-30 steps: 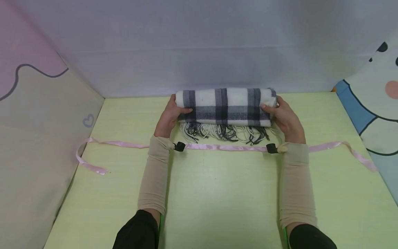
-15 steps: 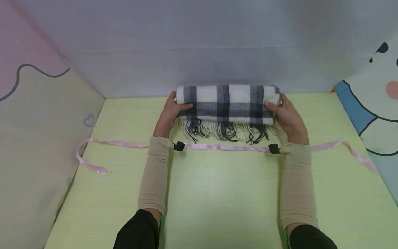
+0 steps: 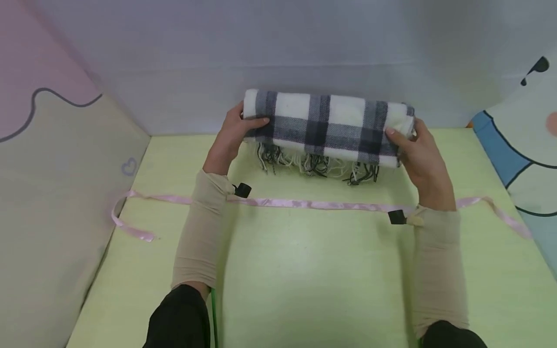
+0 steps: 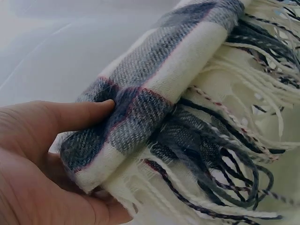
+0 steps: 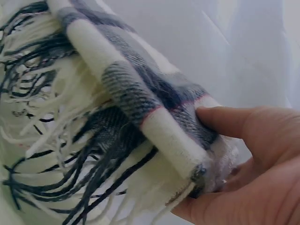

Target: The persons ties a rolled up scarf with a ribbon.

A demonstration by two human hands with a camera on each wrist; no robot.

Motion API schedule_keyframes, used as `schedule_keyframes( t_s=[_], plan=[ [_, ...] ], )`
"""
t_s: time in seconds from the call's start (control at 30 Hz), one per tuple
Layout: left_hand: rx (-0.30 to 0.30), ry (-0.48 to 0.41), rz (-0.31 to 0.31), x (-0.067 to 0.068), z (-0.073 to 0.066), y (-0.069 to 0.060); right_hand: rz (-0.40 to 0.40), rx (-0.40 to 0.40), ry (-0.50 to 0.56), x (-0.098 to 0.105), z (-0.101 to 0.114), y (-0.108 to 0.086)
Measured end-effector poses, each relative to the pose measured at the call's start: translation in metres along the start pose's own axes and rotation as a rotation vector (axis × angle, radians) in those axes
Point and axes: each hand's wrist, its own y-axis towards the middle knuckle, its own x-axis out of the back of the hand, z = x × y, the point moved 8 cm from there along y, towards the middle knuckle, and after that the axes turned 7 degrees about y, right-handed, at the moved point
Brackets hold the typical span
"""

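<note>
A rolled plaid scarf (image 3: 319, 123) in white, grey and black is held up off the table in the head view, its right end lower than its left. Knotted fringe (image 3: 313, 164) hangs from its near edge. My left hand (image 3: 230, 133) grips the left end, the thumb on top and the fingers underneath, as the left wrist view shows around the scarf (image 4: 140, 98). At the opposite end my right hand (image 3: 424, 157) holds the scarf the same way; in the right wrist view its fingertips are partly hidden below the roll (image 5: 136, 89).
A pink satin ribbon (image 3: 304, 203) lies across the pale yellow table (image 3: 304, 270), passing beneath both forearms. Its left tail curls back near the left wall panel (image 3: 87, 193). A white backdrop (image 3: 278, 48) stands behind, and a printed panel (image 3: 539, 169) borders the right side.
Both hands have lifted the scarf from the table. It has come up toward the camera and tilted down at the right, and the forearms have moved farther apart.
</note>
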Motion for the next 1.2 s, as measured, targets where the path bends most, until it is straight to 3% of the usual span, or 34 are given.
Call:
schedule_keyframes(
  t_s=[0.13, 0.37, 0.67, 0.87, 1.03, 1.2],
  plan=[
    [0.001, 0.011, 0.042, 0.007, -0.020, 0.004, -0.013, 0.038, 0.073, -0.010, 0.012, -0.012],
    [0.010, -0.071, 0.102, 0.008, -0.061, 0.011, 0.025, 0.063, 0.217, -0.024, 0.031, -0.042],
    [0.035, -0.040, 0.122, 0.006, -0.107, 0.026, 0.087, 0.047, 0.373, -0.044, 0.023, -0.088],
    [0.042, -0.030, 0.148, -0.009, -0.118, 0.036, 0.043, 0.057, 0.355, -0.057, 0.009, -0.125],
    [0.053, -0.037, 0.189, -0.027, -0.119, 0.041, -0.008, 0.077, 0.307, -0.072, -0.004, -0.155],
    [0.065, -0.024, 0.222, -0.048, -0.118, 0.044, -0.078, 0.052, 0.328, -0.082, -0.023, -0.178]
  ],
)
